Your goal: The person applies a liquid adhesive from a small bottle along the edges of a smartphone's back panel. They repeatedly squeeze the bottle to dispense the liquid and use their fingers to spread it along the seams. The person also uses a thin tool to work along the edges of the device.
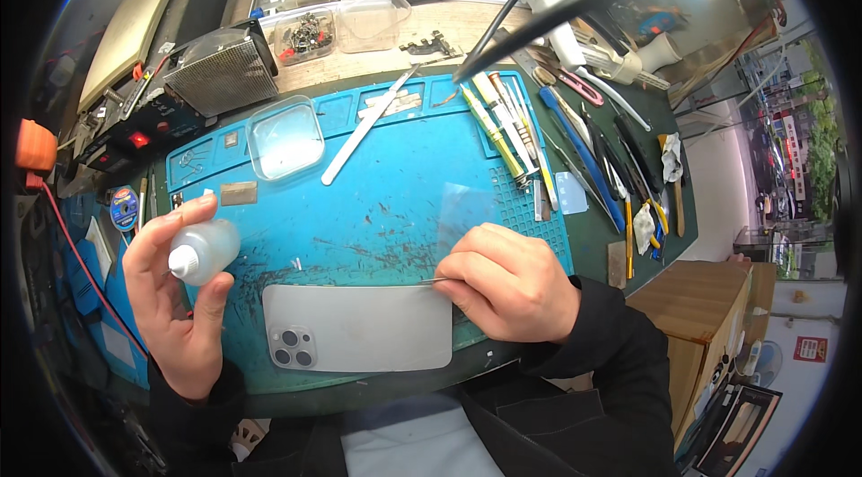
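A silver-grey smartphone (377,329) lies back up along the near edge of the blue work mat (377,199), its camera cluster at the lower left. My left hand (184,338) is wrapped around a small translucent squeeze bottle (212,245), tilted with its white tip toward me, left of the phone. At the phone's far right edge, my right hand (512,284) pinches a thin metal blade (433,280); most of it is hidden in the fingers. A clear plastic film (462,208) lies on the mat just beyond this hand.
Beyond the phone are a clear plastic tray (285,138) and a metal spatula (368,129). Tweezers and screwdrivers (584,149) crowd the right side. A black device with a grille (220,69) stands at far left. A dark rod (557,15) hangs overhead.
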### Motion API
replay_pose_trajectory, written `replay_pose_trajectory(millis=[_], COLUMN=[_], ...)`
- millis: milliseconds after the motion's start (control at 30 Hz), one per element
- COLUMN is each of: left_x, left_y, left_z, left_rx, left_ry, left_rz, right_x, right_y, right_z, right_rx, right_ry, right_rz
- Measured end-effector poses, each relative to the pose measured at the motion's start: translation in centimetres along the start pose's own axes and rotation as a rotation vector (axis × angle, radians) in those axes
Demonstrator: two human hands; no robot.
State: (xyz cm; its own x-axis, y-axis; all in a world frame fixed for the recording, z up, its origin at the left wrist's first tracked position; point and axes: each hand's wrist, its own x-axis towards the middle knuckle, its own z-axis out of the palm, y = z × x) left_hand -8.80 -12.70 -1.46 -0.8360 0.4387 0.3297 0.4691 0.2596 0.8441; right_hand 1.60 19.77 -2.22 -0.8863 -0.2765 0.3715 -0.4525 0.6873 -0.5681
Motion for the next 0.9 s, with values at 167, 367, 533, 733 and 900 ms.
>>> replay_pose_trajectory(millis=[167,367,533,733,900], left_x=[-0.1,-0.4,-0.46,-0.45,-0.39], left_y=[0.28,0.51,0.51,0.47,0.56], left_z=[-0.13,-0.22,-0.15,-0.13,-0.03], left_rx=[0.012,0.019,0.019,0.028,0.027], left_ry=[-0.004,-0.008,-0.013,-0.013,-0.015], left_rz=[-0.015,-0.048,-0.059,-0.063,-0.062], right_x=[0.05,0.08,0.03,0.11,-0.04], right_y=[-0.17,-0.13,-0.15,-0.07,-0.15], right_z=[-0.1,-0.09,-0.03,0.05,-0.04], right_rx=[0.01,0.017,0.026,0.03,0.025], right_ry=[-0.011,0.0,0.005,0.007,0.007], right_rz=[0.001,-0.003,-0.003,-0.003,-0.003])
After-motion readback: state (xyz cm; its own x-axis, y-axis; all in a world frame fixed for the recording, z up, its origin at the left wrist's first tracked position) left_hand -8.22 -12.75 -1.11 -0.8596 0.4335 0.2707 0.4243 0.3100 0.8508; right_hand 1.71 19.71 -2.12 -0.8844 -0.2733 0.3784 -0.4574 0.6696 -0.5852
